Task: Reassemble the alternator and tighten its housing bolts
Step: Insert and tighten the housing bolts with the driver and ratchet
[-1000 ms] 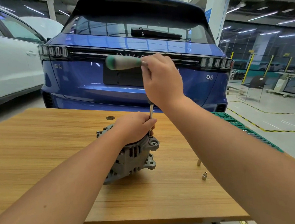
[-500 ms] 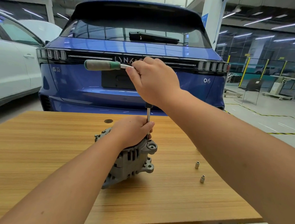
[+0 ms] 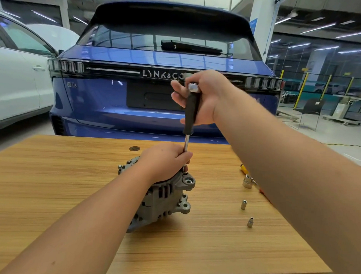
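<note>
Workshop with blue car behind wooden table, grey alternator at table centre, left hand curled over its top pinching driver shaft, right hand loosely around upright black handle, small sockets lying right.

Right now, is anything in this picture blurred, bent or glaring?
Head view: the right hand on the ratchet looks slightly motion-blurred; the alternator is sharp; the wide lens curves the table edge; ceiling lights streak across the blue car.
</note>
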